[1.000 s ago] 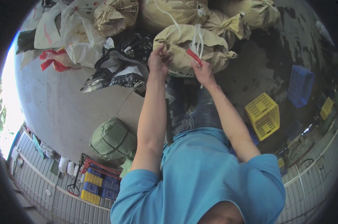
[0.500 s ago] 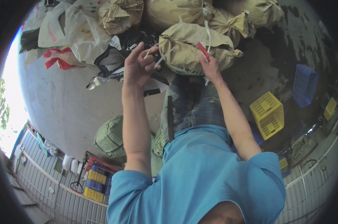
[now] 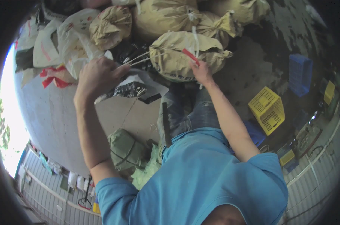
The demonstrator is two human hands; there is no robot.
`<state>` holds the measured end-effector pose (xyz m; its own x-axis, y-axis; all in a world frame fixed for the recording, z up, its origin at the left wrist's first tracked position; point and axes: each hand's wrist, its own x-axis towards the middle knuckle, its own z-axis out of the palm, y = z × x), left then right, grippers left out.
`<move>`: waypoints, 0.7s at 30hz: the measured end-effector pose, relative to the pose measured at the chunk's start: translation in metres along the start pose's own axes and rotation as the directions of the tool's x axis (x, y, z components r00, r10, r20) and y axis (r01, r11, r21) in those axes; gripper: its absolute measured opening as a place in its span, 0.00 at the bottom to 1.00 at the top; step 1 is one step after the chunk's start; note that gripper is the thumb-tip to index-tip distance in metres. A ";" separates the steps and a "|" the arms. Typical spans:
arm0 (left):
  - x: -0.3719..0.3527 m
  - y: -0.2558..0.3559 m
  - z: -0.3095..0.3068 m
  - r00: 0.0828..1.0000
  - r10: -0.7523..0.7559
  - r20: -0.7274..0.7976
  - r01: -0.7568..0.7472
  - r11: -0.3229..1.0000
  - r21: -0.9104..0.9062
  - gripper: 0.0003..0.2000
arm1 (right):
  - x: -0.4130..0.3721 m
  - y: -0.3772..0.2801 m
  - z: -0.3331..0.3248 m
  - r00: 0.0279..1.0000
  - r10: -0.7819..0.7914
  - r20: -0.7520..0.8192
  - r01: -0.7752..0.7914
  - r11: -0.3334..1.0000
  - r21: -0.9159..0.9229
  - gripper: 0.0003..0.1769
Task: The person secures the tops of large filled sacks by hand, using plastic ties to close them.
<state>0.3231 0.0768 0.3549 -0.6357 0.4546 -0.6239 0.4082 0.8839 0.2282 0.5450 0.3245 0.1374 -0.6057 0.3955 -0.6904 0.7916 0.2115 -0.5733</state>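
A tan sack (image 3: 172,56) lies in front of my legs, its covering gathered and creased at the left end. White strings (image 3: 140,59) run taut from that end to my left hand (image 3: 102,74), which is closed on them out to the left. My right hand (image 3: 202,72) is closed around a slim red tool (image 3: 190,56) at the sack's near right side; its exact kind does not show clearly. A white tie (image 3: 196,39) stands up behind the tool.
More tan sacks (image 3: 164,17) are heaped behind. White plastic bags (image 3: 70,41) lie at the left with a red-edged bag (image 3: 57,76). A green bundle (image 3: 127,150) sits by my left side. A yellow crate (image 3: 267,110) and a blue crate (image 3: 300,75) stand at the right.
My left hand has moved left, away from the sack, and the strings in it are now stretched out. My right hand still holds the red tool beside the sack.
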 end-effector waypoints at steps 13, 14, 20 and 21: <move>0.028 -0.213 -0.060 0.839 -0.420 -0.345 0.292 0.884 -0.365 0.21 | -0.037 0.020 -0.006 0.975 -0.216 0.042 0.214 0.976 0.049 0.14; 0.035 -0.219 -0.050 0.809 -0.442 -0.388 0.333 0.888 -0.317 0.25 | -0.041 0.021 -0.008 0.974 -0.226 0.027 0.225 0.973 0.054 0.16; 0.032 -0.116 0.013 0.461 -0.059 -0.886 -0.023 0.997 -0.079 0.17 | -0.082 0.023 -0.040 0.941 0.063 -0.331 0.076 0.917 0.391 0.18; 0.026 -0.087 0.027 0.409 0.007 -0.912 -0.093 0.995 -0.034 0.15 | -0.083 0.025 -0.049 0.917 0.095 -0.386 0.091 0.894 0.438 0.19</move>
<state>0.2888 0.0085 0.2984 -0.8549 0.2927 0.4282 0.4433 0.8410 0.3103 0.6188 0.3403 0.2024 -0.4491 0.7282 -0.5177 0.6172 -0.1661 -0.7691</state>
